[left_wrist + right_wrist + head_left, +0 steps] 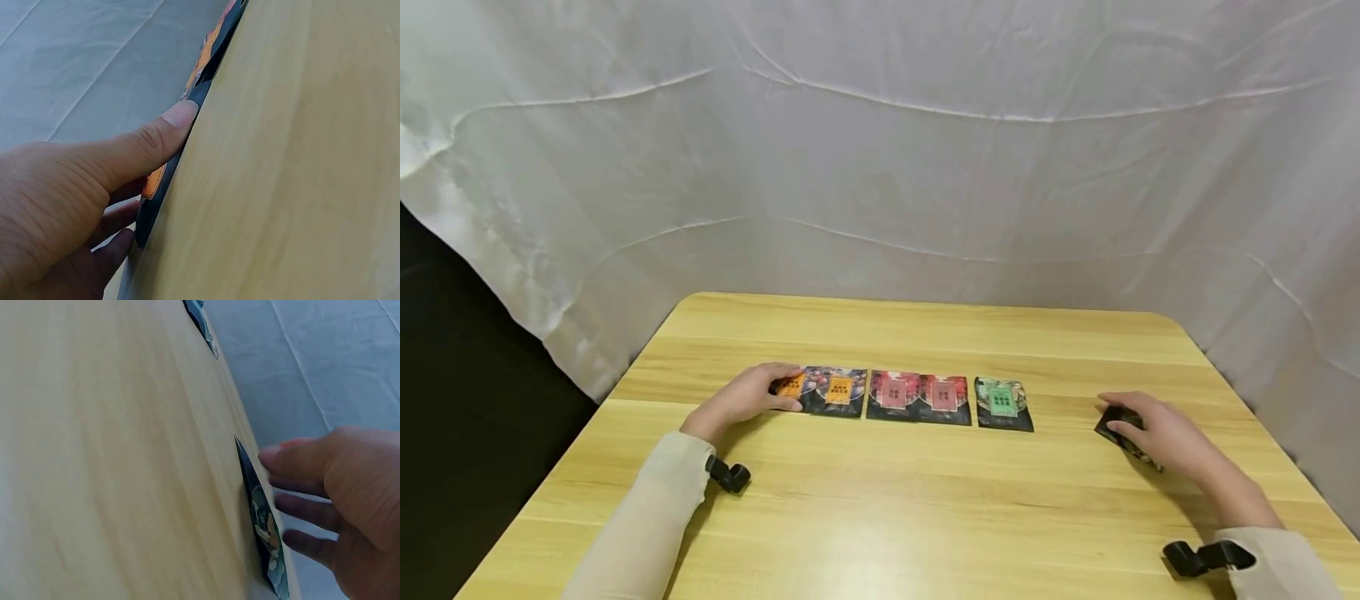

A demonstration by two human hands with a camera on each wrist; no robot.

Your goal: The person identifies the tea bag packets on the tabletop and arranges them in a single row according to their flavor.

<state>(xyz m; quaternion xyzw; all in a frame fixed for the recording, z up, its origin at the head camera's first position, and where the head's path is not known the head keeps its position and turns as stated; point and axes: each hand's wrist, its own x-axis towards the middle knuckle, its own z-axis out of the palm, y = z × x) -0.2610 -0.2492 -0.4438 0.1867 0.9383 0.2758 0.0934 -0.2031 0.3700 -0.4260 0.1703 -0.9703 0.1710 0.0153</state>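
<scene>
My left hand [748,393] holds the leftmost orange-labelled packet [791,386] at the left end of a row. In the left wrist view its thumb [153,140] lies along the packet's near edge, with the other fingers bent by its left end. Beside it lies a second orange-labelled packet [839,392], then two pink-labelled packets [892,393] and a green-labelled packet [1003,403]. My right hand [1165,429] hovers over a dark packet [1138,448] lying askew at the right. Its fingers are loosely bent and close to that packet [265,528] in the right wrist view.
The row lies flat across the middle of a light wooden table [865,500] with rounded far corners. A pale curtain [880,183] hangs behind the table. Dark material [467,400] fills the left side. Each wrist wears a small black camera mount [728,475].
</scene>
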